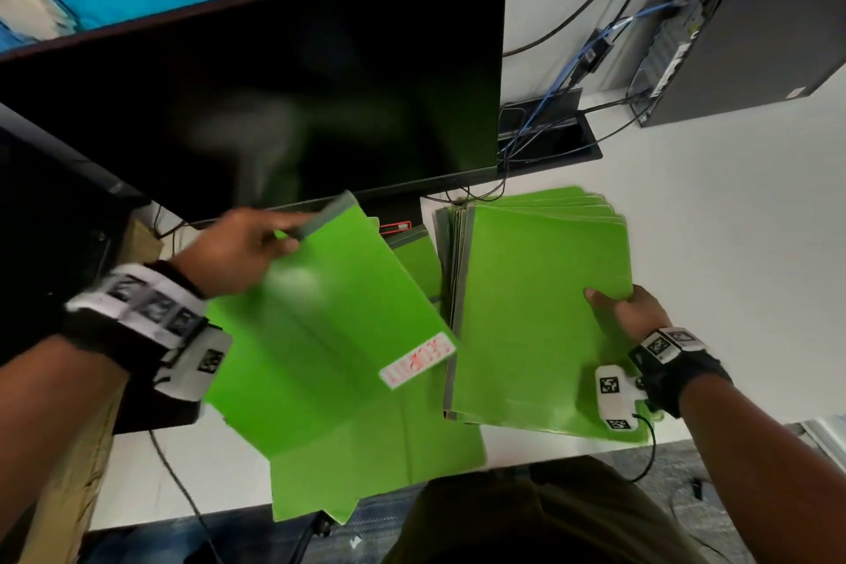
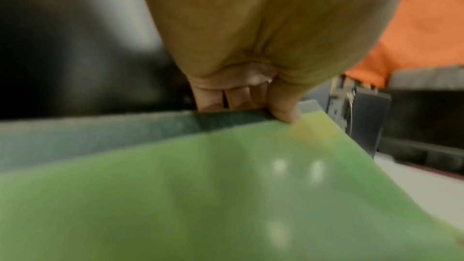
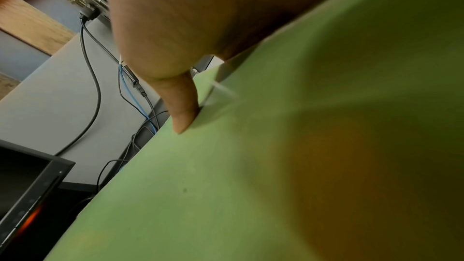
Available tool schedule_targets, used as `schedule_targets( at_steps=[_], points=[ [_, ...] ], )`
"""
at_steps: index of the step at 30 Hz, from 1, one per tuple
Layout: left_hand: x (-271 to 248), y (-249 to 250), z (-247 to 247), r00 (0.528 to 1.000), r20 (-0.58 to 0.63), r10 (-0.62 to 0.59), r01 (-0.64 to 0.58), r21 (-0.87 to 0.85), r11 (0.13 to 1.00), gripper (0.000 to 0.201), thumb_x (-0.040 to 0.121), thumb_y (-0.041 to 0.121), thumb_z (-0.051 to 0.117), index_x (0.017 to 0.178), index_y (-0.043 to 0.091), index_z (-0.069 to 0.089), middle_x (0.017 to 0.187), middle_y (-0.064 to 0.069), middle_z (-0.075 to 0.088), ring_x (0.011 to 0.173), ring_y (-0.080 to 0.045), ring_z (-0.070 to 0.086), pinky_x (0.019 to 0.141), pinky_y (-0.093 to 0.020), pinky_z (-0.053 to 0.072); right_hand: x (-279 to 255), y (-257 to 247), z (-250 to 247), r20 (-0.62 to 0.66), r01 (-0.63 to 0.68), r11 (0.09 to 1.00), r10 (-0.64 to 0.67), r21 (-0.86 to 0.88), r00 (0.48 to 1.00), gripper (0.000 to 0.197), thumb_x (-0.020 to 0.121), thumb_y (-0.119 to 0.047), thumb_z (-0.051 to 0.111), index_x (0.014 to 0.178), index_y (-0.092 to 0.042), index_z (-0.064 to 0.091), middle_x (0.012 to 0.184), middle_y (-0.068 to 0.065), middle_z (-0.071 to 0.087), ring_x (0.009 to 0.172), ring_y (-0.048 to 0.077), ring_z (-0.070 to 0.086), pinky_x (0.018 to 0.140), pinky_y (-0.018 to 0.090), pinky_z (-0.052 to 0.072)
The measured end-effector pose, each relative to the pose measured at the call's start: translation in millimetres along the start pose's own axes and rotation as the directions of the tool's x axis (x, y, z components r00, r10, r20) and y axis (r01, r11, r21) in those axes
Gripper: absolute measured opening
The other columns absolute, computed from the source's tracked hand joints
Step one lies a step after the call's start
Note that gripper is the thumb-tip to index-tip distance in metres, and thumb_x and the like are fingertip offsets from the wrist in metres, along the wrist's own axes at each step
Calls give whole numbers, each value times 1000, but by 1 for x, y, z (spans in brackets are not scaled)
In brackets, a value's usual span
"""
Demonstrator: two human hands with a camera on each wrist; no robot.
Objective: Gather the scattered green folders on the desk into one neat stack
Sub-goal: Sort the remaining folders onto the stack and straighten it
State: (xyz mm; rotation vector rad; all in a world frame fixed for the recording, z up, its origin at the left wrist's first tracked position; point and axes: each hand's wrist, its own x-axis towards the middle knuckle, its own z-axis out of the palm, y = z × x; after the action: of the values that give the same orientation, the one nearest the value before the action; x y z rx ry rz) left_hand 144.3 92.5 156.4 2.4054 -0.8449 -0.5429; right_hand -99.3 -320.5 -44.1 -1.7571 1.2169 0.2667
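My left hand [image 1: 256, 243] grips the grey-spined far edge of a green folder [image 1: 329, 316] with a white and red label, lifted and tilted over the desk; the left wrist view shows the fingers [image 2: 236, 98] curled over that edge of the folder [image 2: 200, 195]. Another green folder [image 1: 389, 458] lies flat beneath it at the front edge, and a further one [image 1: 416, 256] shows behind. To the right sits a stack of green folders [image 1: 535, 311], fanned at its far end. My right hand [image 1: 618, 311] holds the stack's right edge, thumb [image 3: 183, 106] pressed on the top cover [image 3: 276, 166].
A dark monitor [image 1: 284, 96] stands right behind the folders. Cables [image 1: 549, 96] run to a black computer tower [image 1: 732, 14] at the back right. The white desk [image 1: 732, 243] extends to the right. Its front edge is close to my body.
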Motion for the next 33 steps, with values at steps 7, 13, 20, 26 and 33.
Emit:
schedule_targets(
  at_steps=[7, 13, 20, 26, 33],
  points=[
    [24, -44, 93, 970, 159, -184, 158, 162, 974, 42, 93, -2, 49, 133, 11, 55, 131, -13, 59, 115, -27, 59, 94, -22, 37, -1, -1, 0, 10, -15, 999, 15, 30, 1000, 62, 78, -50, 67, 125, -10, 58, 120, 16, 65, 104, 34, 63, 93, 44, 50],
    [21, -51, 145, 953, 211, -218, 189, 149, 971, 39, 93, 13, 56, 131, 16, 55, 118, -12, 60, 108, -26, 55, 99, -45, 42, -1, -1, 0, 15, -29, 999, 28, 35, 999, 67, 75, -54, 67, 126, -12, 57, 120, 14, 65, 103, 33, 64, 92, 43, 51],
    [10, -50, 192, 944, 180, -278, 224, 269, 937, 79, 64, 56, 77, 128, 20, 47, 129, 1, 37, 115, -17, 34, 103, -43, 40, -2, 0, 0, 7, -32, 998, 32, 49, 999, 67, 70, -57, 67, 122, -15, 60, 117, 11, 68, 99, 31, 65, 91, 45, 52],
    [16, -46, 195, 938, 147, -313, 244, 360, 901, 69, 67, 64, 69, 118, 22, 49, 119, 3, 45, 112, -18, 40, 99, -42, 40, 0, 2, 0, 15, -29, 998, 28, 60, 1000, 64, 73, -53, 69, 122, -13, 60, 116, 12, 68, 99, 32, 65, 90, 45, 52],
    [19, -48, 157, 859, 371, -353, 257, 284, 924, 54, 75, 62, 65, 114, 26, 51, 89, 7, 60, 76, -13, 59, 71, -29, 47, 2, 1, -3, 31, -26, 998, 24, 65, 999, 62, 76, -49, 71, 123, -11, 59, 117, 14, 67, 99, 32, 65, 90, 43, 51]
  ],
)
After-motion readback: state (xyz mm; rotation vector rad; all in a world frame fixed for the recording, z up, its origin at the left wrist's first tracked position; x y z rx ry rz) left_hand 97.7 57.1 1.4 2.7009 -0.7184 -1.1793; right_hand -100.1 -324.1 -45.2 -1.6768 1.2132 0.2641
